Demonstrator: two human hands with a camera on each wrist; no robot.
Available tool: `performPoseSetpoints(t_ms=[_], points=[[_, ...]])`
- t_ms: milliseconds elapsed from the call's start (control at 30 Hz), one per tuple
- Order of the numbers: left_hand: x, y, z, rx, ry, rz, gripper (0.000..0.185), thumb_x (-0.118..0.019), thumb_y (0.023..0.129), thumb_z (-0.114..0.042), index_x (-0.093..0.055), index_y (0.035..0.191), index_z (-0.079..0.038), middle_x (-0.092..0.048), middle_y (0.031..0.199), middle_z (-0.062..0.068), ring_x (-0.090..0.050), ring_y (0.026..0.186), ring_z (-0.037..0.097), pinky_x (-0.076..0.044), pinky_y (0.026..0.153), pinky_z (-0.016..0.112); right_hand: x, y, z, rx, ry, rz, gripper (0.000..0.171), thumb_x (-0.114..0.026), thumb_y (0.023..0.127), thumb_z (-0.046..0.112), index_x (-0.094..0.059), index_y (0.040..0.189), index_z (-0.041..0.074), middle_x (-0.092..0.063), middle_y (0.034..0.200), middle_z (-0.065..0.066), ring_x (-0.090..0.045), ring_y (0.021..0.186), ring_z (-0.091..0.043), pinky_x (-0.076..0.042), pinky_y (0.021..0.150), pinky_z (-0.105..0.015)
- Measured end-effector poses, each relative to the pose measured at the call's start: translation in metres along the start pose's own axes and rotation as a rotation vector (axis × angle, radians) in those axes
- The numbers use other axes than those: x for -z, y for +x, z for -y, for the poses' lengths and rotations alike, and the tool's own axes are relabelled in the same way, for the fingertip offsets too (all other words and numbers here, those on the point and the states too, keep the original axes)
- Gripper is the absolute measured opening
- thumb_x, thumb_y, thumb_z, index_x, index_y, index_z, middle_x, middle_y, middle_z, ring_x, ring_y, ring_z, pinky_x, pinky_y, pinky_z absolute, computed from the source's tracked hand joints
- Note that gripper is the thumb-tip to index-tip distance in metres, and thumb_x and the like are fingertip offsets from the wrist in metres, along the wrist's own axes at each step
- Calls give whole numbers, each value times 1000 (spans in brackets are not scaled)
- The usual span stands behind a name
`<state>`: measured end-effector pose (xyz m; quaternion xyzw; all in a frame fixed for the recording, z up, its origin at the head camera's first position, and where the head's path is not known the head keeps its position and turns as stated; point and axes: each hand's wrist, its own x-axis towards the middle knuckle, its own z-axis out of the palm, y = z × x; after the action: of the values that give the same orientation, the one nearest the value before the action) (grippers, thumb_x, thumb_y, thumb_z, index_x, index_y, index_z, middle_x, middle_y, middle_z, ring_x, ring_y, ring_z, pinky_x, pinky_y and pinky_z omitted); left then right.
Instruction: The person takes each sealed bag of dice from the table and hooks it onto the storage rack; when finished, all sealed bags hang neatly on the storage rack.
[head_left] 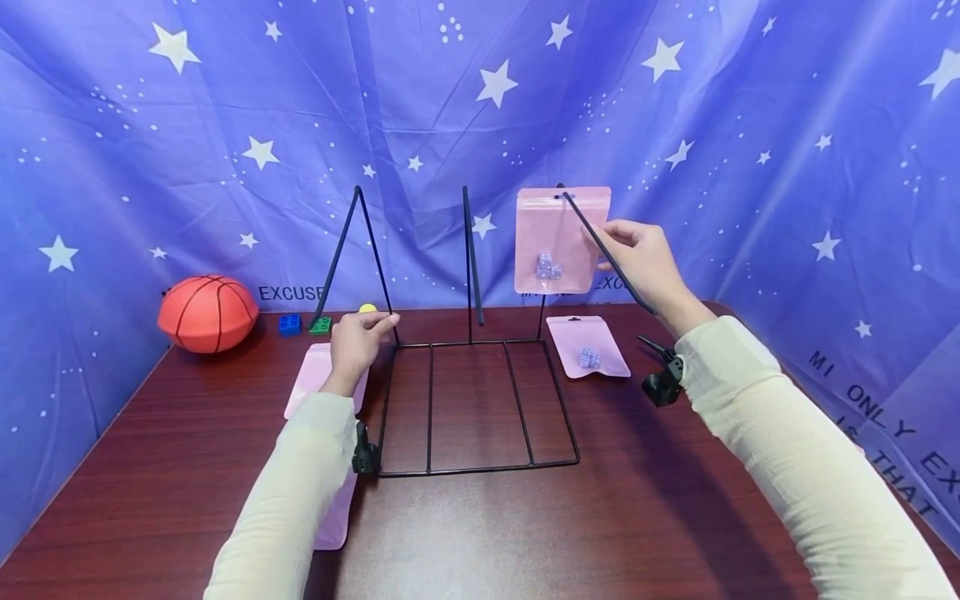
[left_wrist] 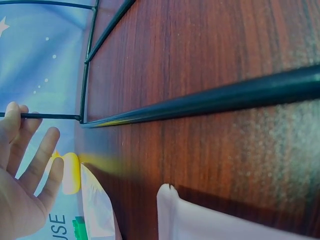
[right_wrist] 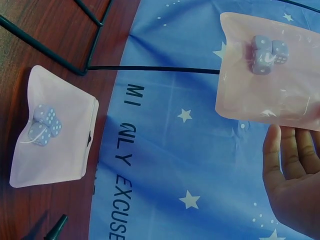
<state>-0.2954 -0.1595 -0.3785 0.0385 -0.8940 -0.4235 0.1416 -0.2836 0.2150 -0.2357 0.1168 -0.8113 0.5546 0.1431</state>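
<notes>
A black wire rack (head_left: 480, 470) with three slanting prongs stands on the table. My left hand (head_left: 358, 343) pinches its left upright between thumb and index finger; the other fingers stand away from the wire in the left wrist view. On the right prong is a pink zip bag (head_left: 555, 229) with several pale purple dice (head_left: 548, 267) inside, the prong passing through its top hole. My right hand (head_left: 639, 257) holds this bag by its right edge. Below it, another pink bag (head_left: 577, 335) with dice lies beside the rack's base. The left and middle prongs bear nothing.
Pink bags (head_left: 307, 385) lie left of the rack, partly under my left arm. Behind them are a blue block (head_left: 289, 325), a green block (head_left: 321, 327) and a yellow object (head_left: 367, 308). A red ball (head_left: 207, 314) sits back left. A starry curtain (head_left: 420, 100) encloses the table.
</notes>
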Motion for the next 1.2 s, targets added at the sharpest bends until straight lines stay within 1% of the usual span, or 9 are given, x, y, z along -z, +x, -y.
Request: performPoseSetpoints(t_ms=[100,300,567,700,833,1033,1133,1200], points=[[0,0,0,9,-2,1,35,-68,99,-35,-76,120,-7,-76,94,18,-74,97,34,-50,85,48,-1,0,1,6,1,-10,40,-65,102,23,-66,116,-14,-69,81,20,-63,83,-1,-56,71,-18],[1,-1,0,21,-11,-1,37,-68,99,-36,-76,121,-8,-76,94,18,-73,98,34,-49,86,47,-4,0,3,9,19,-33,40,-65,101,21,-65,116,-15,-68,79,21,-64,81,-1,-56,72,-20],[0,-2,-2,16,-20,6,35,-67,100,-34,-76,121,-7,-76,97,19,-73,99,34,-49,89,48,-4,0,2,-9,26,-35,43,-67,100,25,-66,118,-14,-69,80,20,-65,82,-1,-57,73,-20],[0,-1,-2,16,-26,8,35,-67,100,-33,-75,121,-6,-76,98,20,-73,99,34,-49,89,49,-3,1,0,-14,29,-22,44,-66,100,26,-65,119,-13,-69,82,20,-66,83,-1,-57,72,-20],[-1,-1,-2,16,-21,4,35,-68,100,-34,-75,121,-7,-76,97,19,-73,99,34,-49,88,48,-1,0,0,-14,14,-11,43,-66,101,27,-65,120,-12,-70,85,16,-66,84,-2,-57,73,-21],[0,-2,-1,24,-24,-4,35,-68,99,-35,-76,120,-7,-76,96,18,-74,97,33,-49,89,47,1,-4,1,-5,-26,-19,41,-67,100,27,-67,117,-11,-73,92,7,-66,86,-2,-57,72,-22],[0,-2,-1,26,-34,-7,35,-69,99,-34,-76,119,-6,-76,96,18,-74,96,33,-49,88,47,2,-5,1,3,-43,-20,42,-68,99,28,-67,116,-10,-73,93,6,-66,85,-3,-56,73,-20],[1,-3,-2,16,-30,-8,34,-69,99,-33,-76,118,-6,-76,95,17,-74,96,33,-49,86,46,3,-6,0,7,-52,-24,44,-68,99,29,-66,119,-10,-72,92,8,-66,85,-3,-56,73,-19]])
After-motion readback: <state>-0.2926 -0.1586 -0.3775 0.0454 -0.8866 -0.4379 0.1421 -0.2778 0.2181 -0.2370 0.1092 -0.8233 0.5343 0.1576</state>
